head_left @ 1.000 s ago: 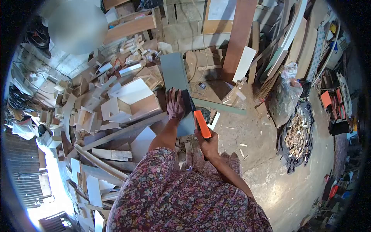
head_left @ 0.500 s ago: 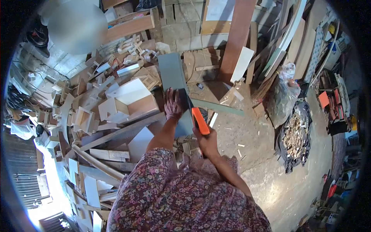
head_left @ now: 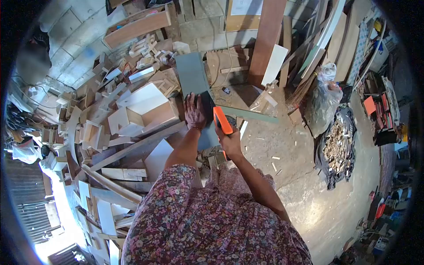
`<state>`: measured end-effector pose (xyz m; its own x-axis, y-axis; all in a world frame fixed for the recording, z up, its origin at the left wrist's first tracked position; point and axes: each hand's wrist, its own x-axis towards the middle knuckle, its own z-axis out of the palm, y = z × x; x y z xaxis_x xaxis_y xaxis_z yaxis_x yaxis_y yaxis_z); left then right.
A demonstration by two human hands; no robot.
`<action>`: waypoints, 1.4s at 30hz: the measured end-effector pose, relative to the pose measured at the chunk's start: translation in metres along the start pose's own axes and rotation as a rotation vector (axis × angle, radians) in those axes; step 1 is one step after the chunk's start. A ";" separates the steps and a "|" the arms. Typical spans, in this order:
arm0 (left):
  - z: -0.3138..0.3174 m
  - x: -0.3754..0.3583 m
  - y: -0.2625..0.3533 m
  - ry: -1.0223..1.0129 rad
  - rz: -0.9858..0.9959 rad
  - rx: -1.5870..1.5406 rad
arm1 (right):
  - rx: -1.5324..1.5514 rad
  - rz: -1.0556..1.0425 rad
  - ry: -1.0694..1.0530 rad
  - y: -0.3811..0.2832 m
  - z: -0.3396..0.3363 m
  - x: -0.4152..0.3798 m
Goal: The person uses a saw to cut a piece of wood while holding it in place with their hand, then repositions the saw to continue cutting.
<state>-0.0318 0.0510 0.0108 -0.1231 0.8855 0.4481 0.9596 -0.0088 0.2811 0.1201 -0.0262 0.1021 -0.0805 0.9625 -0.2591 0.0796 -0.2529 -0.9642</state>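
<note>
Wood offcuts (head_left: 123, 173) crowd the floor (head_left: 304, 207) beside the grey board (head_left: 191, 70), where your left hand (head_left: 194, 112) lies flat, fingers extended; your right hand (head_left: 229, 142), closed around the orange-handled saw (head_left: 223, 120) at the board's edge, sits farther forward than before.

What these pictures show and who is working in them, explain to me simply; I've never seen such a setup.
There is no machine here, just a person's two bare hands. One camera worn on the head looks forward and down, so the floral clothing at the bottom is the wearer's own. The left hand lies on a long grey-green board. The right hand grips an orange-handled tool, probably a saw. Cut wood is piled to the left; on the right are a clear plastic bag and a heap of small wood scraps.
</note>
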 end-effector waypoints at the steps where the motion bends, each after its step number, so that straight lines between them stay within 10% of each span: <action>1: 0.000 0.002 0.001 -0.019 -0.017 -0.024 | -0.001 -0.015 0.001 -0.001 -0.002 0.000; 19: 0.004 -0.001 -0.006 0.052 -0.011 -0.082 | -0.055 -0.226 0.051 0.018 0.006 -0.042; 23: 0.004 0.000 -0.005 0.067 0.014 -0.051 | 0.062 0.045 0.037 0.015 -0.009 -0.035; 28: 0.001 -0.001 -0.004 0.044 -0.019 -0.066 | -0.046 -0.189 0.106 -0.010 -0.005 -0.046; 42: 0.006 0.000 -0.006 -0.065 -0.043 0.065 | 0.082 -0.003 0.028 0.014 0.001 0.008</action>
<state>-0.0364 0.0537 0.0041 -0.1494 0.9129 0.3799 0.9685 0.0577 0.2422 0.1195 -0.0223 0.0868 -0.0524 0.9655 -0.2553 -0.0027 -0.2557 -0.9667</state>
